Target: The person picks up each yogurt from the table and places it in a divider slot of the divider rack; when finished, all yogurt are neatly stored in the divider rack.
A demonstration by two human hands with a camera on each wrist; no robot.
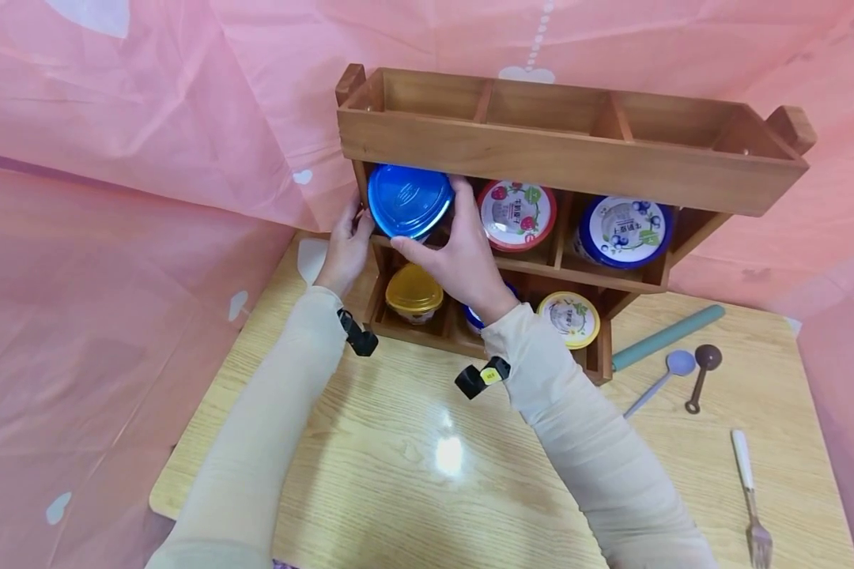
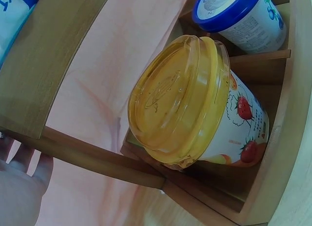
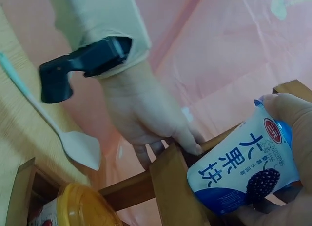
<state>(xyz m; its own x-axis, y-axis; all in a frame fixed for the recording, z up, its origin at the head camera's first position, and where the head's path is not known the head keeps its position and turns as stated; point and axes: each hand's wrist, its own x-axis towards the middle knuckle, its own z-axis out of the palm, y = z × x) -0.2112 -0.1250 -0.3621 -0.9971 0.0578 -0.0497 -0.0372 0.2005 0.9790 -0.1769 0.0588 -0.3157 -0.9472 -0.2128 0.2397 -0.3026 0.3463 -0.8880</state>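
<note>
My right hand grips a yogurt cup with a blue lid in the upper left compartment of a wooden rack. In the right wrist view, that cup is white with a dark berry picture, tilted, thumb and fingers round it. My left hand holds the rack's left side, with the thumb in front and fingers around the wood, as the right wrist view shows. Below stands a yellow-lidded cup with strawberry pictures in the lower left compartment.
Other cups with a red rim, a dark blue rim and a yellow rim stand in the rack. On the table's right lie a green rod, a blue spoon, a brown spoon and a fork. A spatula lies at the left.
</note>
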